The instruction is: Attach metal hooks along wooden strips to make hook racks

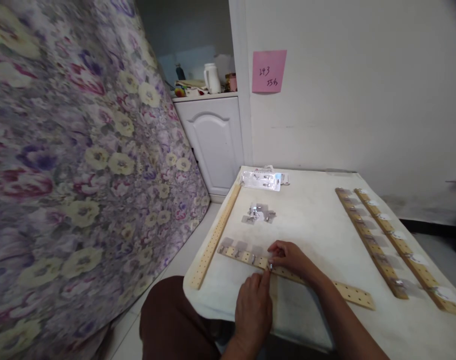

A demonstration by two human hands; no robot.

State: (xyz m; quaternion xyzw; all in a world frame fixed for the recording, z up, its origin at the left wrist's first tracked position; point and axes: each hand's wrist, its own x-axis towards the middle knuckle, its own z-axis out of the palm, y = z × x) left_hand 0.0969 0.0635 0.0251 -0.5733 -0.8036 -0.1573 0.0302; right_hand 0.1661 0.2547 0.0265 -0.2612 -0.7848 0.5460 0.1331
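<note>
A narrow wooden strip with rows of small holes lies slantwise near the table's front edge. Several small metal clips with clear plastic tags sit along its left part. My right hand reaches over the strip from the right, thumb and fingertips closed round another small metal clip. On the near side, my left hand rests with its index finger stretched out, its tip touching the strip beside that clip. The left thumb is hidden. Beyond the strip lies a loose pile of metal clips with clear tags.
A bare holed wooden strip runs along the table's left edge. Two strips with tagged clips lie at the right. Clear plastic packaging is at the back. A floral curtain hangs left; a white wall stands behind.
</note>
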